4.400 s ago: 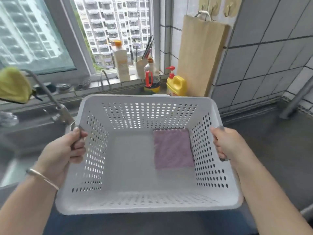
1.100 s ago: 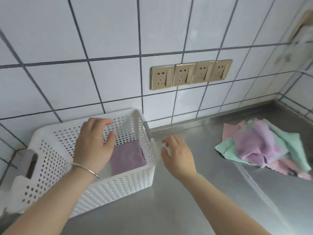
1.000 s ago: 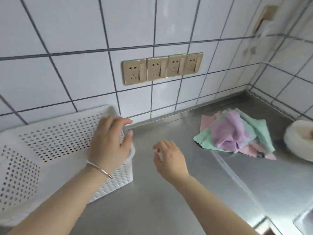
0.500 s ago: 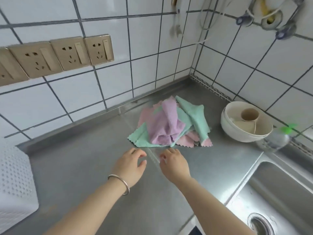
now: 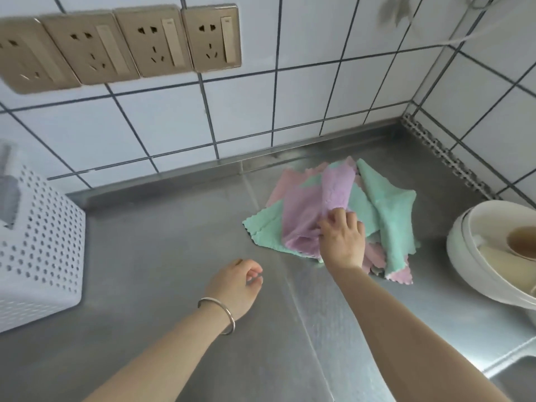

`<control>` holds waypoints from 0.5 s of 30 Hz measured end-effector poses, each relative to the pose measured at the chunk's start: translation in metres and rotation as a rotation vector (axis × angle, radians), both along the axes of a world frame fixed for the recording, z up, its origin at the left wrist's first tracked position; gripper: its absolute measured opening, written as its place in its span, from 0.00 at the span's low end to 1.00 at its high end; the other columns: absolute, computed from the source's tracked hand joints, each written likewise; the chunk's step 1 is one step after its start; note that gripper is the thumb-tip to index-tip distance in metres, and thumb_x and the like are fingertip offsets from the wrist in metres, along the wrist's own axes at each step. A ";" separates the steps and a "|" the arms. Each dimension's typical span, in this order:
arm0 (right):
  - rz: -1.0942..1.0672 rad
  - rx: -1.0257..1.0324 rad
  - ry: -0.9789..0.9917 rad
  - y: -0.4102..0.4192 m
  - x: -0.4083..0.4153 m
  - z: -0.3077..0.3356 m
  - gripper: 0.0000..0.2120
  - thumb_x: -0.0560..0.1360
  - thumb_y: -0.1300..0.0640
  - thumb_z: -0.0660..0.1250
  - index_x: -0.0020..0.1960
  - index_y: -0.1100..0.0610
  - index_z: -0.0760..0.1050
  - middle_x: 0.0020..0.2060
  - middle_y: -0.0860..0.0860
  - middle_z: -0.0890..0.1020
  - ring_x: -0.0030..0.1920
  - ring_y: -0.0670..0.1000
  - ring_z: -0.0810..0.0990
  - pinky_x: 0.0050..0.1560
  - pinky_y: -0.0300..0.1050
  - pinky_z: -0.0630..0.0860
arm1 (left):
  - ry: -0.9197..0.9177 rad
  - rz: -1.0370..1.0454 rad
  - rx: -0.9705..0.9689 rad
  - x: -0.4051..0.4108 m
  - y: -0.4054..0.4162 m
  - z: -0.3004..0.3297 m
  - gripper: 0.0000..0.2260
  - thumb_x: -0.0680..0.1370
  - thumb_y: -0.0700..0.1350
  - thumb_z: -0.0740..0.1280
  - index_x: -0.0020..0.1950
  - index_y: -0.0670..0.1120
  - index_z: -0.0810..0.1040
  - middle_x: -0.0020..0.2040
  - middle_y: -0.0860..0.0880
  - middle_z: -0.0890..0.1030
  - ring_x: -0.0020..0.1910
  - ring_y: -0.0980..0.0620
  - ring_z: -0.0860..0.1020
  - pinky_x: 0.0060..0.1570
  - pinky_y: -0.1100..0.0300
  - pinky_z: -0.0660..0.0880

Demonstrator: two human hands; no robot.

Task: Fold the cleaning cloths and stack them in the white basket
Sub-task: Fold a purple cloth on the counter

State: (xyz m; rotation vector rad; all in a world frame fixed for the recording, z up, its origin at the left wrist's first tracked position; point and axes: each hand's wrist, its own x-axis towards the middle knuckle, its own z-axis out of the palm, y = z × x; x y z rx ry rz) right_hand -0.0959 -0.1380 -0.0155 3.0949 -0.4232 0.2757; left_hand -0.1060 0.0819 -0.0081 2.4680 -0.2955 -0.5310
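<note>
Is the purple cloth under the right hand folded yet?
No. The purple cloth lies crumpled on the pile, right hand gripping it.

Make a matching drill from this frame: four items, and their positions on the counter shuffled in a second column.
Things:
1. white perforated plastic basket
2. heap of pink, purple and green cleaning cloths
3. cream round bowl
4. left hand

Places:
A. far right edge
B. far left edge
C. bare steel, front of centre
D. near the back corner, under the right hand

Pairs: 1-B, 2-D, 3-A, 4-C
</note>
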 end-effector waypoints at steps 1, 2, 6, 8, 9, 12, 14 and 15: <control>0.024 0.021 -0.003 -0.001 0.003 0.001 0.11 0.62 0.59 0.56 0.33 0.55 0.77 0.39 0.55 0.77 0.38 0.58 0.75 0.37 0.49 0.72 | -0.003 0.014 -0.005 0.002 0.001 0.001 0.07 0.77 0.47 0.62 0.53 0.52 0.77 0.49 0.56 0.76 0.51 0.57 0.77 0.52 0.62 0.72; 0.047 0.038 -0.036 0.000 0.005 0.005 0.11 0.63 0.58 0.56 0.33 0.56 0.77 0.40 0.55 0.78 0.39 0.58 0.75 0.38 0.49 0.71 | -0.008 0.025 -0.012 0.005 0.003 0.003 0.07 0.77 0.46 0.62 0.53 0.52 0.77 0.48 0.56 0.76 0.51 0.57 0.77 0.52 0.62 0.72; 0.226 0.004 -0.301 0.011 0.013 0.024 0.09 0.68 0.54 0.61 0.35 0.59 0.76 0.41 0.53 0.80 0.47 0.56 0.70 0.46 0.49 0.65 | -0.029 0.053 -0.066 0.007 0.007 0.010 0.07 0.77 0.44 0.63 0.52 0.51 0.78 0.50 0.54 0.79 0.49 0.56 0.78 0.52 0.61 0.73; 0.316 0.042 -0.397 0.027 0.015 0.040 0.08 0.69 0.56 0.63 0.34 0.59 0.75 0.35 0.53 0.79 0.42 0.57 0.73 0.46 0.47 0.64 | -0.067 0.047 -0.105 0.005 0.010 0.017 0.07 0.77 0.44 0.63 0.52 0.51 0.78 0.50 0.54 0.80 0.49 0.55 0.79 0.51 0.60 0.73; 0.349 0.081 -0.403 0.036 0.016 0.051 0.08 0.69 0.57 0.63 0.33 0.59 0.73 0.30 0.52 0.77 0.38 0.57 0.74 0.44 0.46 0.64 | -0.092 0.045 -0.126 0.003 0.011 0.020 0.07 0.76 0.44 0.63 0.52 0.51 0.78 0.51 0.54 0.80 0.49 0.55 0.79 0.51 0.59 0.74; 0.326 0.290 -0.252 0.065 0.014 0.076 0.08 0.69 0.56 0.66 0.34 0.59 0.71 0.26 0.52 0.74 0.28 0.57 0.71 0.37 0.46 0.65 | -0.155 0.069 -0.178 -0.007 0.023 0.029 0.08 0.76 0.43 0.63 0.53 0.52 0.77 0.52 0.55 0.77 0.50 0.56 0.78 0.47 0.59 0.74; 0.302 0.536 -0.091 0.081 0.010 0.088 0.09 0.70 0.57 0.69 0.38 0.58 0.70 0.27 0.52 0.72 0.30 0.57 0.69 0.32 0.47 0.64 | -0.207 0.132 -0.217 -0.016 0.038 0.033 0.09 0.74 0.42 0.64 0.53 0.52 0.75 0.52 0.55 0.76 0.51 0.56 0.77 0.46 0.61 0.72; 0.309 0.691 -0.047 0.089 0.008 0.092 0.09 0.73 0.57 0.67 0.37 0.57 0.69 0.27 0.51 0.71 0.30 0.54 0.68 0.32 0.45 0.64 | -0.229 0.195 -0.251 -0.020 0.049 0.034 0.09 0.74 0.42 0.66 0.53 0.52 0.74 0.52 0.55 0.76 0.51 0.56 0.77 0.47 0.61 0.72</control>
